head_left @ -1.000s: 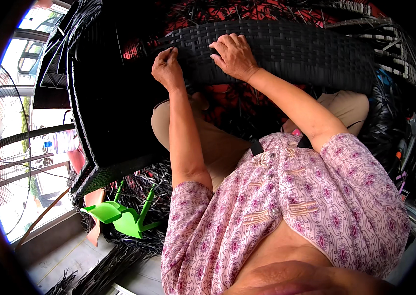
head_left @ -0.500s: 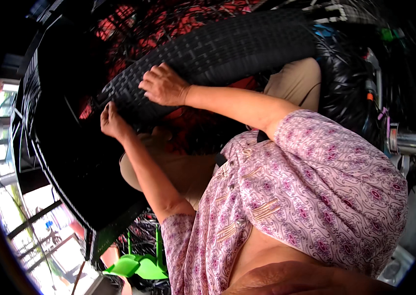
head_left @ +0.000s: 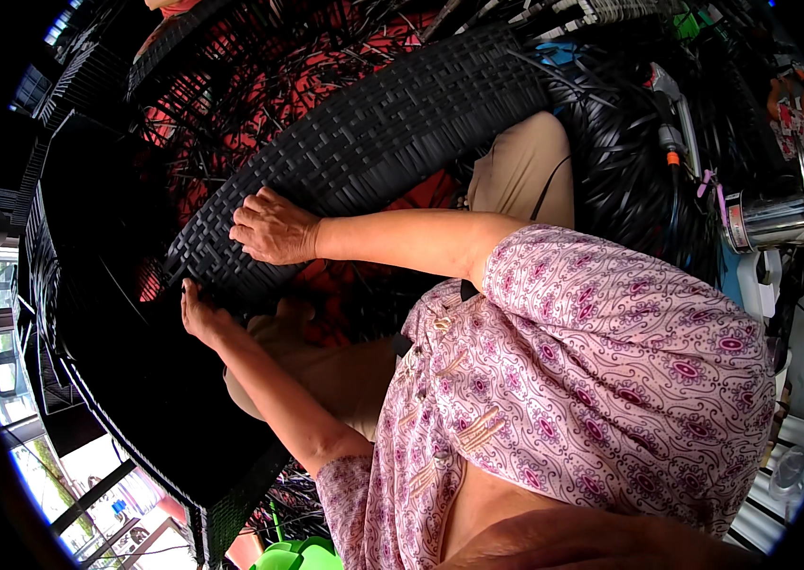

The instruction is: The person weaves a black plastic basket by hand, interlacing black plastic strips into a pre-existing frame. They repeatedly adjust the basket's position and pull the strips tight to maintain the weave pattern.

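Note:
A long curved panel of woven black flat strips [head_left: 364, 128] lies slanted across my lap. My right hand [head_left: 276, 226] is on its near-left part, fingers bent and pressed against the weave. At the panel's lower left end, my left hand [head_left: 200, 313] is closed in a pinch, thumb against fingers. Whatever lies between those fingertips is lost against the dark background. Loose strip ends stick out at the panel's far right end.
Loose black strips [head_left: 611, 180] are heaped right of my knee. A tool with an orange band [head_left: 673, 142] and a shiny metal container [head_left: 782, 217] sit beyond. Dark woven furniture [head_left: 46, 275] stands left, a green plastic thing [head_left: 297, 554] below. Strips litter the red floor covering [head_left: 364, 57].
The whole view has shifted, so the panel and my arms sit further left and lower. Both hands keep their places at the panel's left end.

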`<control>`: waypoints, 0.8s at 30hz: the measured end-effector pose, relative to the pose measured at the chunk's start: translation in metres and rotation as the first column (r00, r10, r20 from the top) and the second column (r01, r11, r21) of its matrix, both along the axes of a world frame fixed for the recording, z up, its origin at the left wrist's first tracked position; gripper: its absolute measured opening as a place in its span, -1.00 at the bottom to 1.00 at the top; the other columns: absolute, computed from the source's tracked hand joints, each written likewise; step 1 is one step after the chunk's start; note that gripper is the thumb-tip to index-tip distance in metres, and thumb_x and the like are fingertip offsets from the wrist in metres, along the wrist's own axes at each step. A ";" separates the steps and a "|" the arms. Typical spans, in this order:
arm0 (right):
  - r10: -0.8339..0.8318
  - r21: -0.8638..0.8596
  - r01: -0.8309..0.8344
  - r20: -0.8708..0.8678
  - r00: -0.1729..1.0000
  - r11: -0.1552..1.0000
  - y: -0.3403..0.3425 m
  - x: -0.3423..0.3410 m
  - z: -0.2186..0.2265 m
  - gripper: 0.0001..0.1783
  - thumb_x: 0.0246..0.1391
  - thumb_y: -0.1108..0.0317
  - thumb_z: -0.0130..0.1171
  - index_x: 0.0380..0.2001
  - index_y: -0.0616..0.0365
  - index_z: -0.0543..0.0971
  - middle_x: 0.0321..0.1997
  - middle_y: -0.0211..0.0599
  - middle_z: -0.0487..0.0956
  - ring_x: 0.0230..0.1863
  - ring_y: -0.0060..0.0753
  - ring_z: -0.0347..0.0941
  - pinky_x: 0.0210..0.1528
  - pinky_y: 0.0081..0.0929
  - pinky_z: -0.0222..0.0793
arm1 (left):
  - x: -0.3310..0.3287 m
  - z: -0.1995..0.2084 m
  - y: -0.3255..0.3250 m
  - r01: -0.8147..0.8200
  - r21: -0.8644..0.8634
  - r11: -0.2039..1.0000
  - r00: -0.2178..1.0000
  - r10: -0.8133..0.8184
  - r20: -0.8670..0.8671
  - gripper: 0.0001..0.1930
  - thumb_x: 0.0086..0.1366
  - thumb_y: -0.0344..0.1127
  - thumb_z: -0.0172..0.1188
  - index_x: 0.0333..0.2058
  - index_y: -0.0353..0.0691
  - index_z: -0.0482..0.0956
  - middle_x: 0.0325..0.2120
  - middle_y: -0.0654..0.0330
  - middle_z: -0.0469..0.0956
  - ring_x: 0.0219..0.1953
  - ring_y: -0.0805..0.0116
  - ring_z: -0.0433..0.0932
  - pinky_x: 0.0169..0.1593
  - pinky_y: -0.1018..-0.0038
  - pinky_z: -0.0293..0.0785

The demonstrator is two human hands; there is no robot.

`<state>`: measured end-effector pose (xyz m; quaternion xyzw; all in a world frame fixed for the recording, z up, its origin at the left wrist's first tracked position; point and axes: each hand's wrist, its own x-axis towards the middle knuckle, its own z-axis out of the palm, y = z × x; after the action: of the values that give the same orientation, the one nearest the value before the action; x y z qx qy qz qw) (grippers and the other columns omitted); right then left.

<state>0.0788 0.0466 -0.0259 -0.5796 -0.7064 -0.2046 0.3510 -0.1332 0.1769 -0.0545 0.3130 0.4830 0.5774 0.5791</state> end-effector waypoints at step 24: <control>0.037 -0.017 -0.037 -0.005 0.999 0.999 0.003 -0.003 0.003 -0.66 0.01 0.20 0.31 -0.12 -0.05 0.57 -0.18 -0.47 0.43 -0.13 -0.36 0.34 -0.06 -0.32 0.25 | 0.007 0.009 -0.011 -0.076 -0.013 0.997 0.979 0.077 0.188 -0.90 0.22 -0.46 0.32 -0.44 -0.17 0.57 -0.61 0.36 0.47 -0.56 0.52 0.44 -0.49 0.60 0.27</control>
<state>0.0757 0.0497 -0.0233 -0.5700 -0.7179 -0.1907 0.3513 -0.1262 0.1655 -0.0457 0.2366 0.4392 0.6249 0.6005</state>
